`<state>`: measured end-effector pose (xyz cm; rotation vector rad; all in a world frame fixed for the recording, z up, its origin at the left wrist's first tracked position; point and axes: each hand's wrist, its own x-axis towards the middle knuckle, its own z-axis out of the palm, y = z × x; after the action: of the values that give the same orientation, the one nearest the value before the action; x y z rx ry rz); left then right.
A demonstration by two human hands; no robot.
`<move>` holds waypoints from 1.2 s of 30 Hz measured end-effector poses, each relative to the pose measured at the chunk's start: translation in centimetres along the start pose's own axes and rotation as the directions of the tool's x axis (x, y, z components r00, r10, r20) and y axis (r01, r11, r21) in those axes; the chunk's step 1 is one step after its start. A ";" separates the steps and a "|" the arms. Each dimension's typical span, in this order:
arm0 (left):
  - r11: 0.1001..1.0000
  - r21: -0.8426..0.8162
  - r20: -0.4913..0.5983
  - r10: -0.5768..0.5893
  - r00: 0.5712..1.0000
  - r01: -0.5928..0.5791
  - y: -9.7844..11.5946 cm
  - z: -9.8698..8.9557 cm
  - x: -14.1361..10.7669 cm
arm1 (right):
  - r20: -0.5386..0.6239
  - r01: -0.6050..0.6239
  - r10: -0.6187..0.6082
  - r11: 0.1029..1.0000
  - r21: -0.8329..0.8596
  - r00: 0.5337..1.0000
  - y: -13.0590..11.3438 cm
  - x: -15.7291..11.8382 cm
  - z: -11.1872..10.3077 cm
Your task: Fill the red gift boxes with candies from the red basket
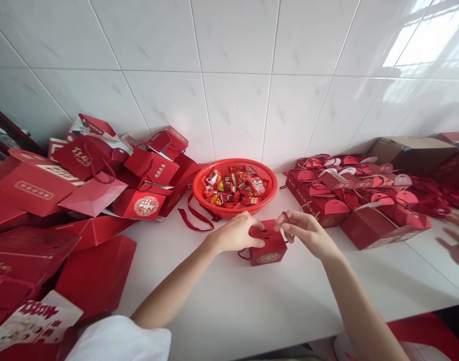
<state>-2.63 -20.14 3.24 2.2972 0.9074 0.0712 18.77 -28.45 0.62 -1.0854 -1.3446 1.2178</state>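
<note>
Small red box [270, 256] on the white counter [229, 306], straight ahead of the person, between the two hands and just in front of the red basket [197, 186] of wrapped sweets. Left hand [239, 233] comes in from the box's left, thumb and fingers spread over its top and gripping there. Right hand [302, 229] sits at the far right corner, fingertips pinched together, apparently on a dark red cord [285, 217]; what exactly lies between them is partly hidden. Both hands about equally near, one to each side. Box upright, medallion face towards the person; body looks near cubic, no clear long axis. Side-to-side line matters most: a cord loop [243, 255] hangs out at the left, below the left hand, opposite the right hand's pinch.
</note>
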 end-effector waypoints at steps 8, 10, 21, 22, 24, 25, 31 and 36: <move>0.926 -0.377 0.010 0.036 0.999 -0.030 -0.9 -1.9 -0.4 | 0.061 -0.094 0.117 0.950 -0.298 0.991 0.4 0.7 1.2; 0.813 -0.581 -0.005 0.038 0.999 -0.034 -0.8 -2.2 -0.6 | 0.082 -0.081 0.112 0.945 -0.317 0.990 0.0 0.7 1.4; 0.591 -0.771 -0.115 0.234 0.965 -0.235 1.8 -1.6 -2.5 | -0.135 0.009 -0.074 0.903 -0.430 0.988 -2.0 0.5 3.4; 0.584 -0.772 -0.124 0.248 0.961 -0.251 2.0 -1.4 -2.6 | -0.151 0.013 -0.089 0.897 -0.443 0.984 -2.0 0.4 3.7; 0.567 -0.777 -0.135 0.271 0.953 -0.272 2.4 -1.0 -2.7 | -0.180 0.028 -0.123 0.890 -0.455 0.976 -2.0 0.3 4.3; 0.561 -0.779 -0.139 0.282 0.949 -0.280 2.6 -0.9 -2.7 | -0.200 0.039 -0.144 0.891 -0.452 0.969 -2.0 0.3 4.5; 0.630 -0.696 -0.169 0.323 0.931 -0.344 2.9 -0.3 -3.0 | -0.331 0.099 -0.238 0.917 -0.386 0.913 -2.4 0.0 4.8; 0.730 -0.598 -0.197 0.267 0.943 -0.332 2.4 -0.5 -3.0 | -0.470 0.093 -0.249 0.940 -0.329 0.847 -3.2 -1.4 3.7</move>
<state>-3.58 -23.03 5.64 1.7834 0.4392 0.5523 15.20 -30.54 3.61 -1.3471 -1.1922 0.5425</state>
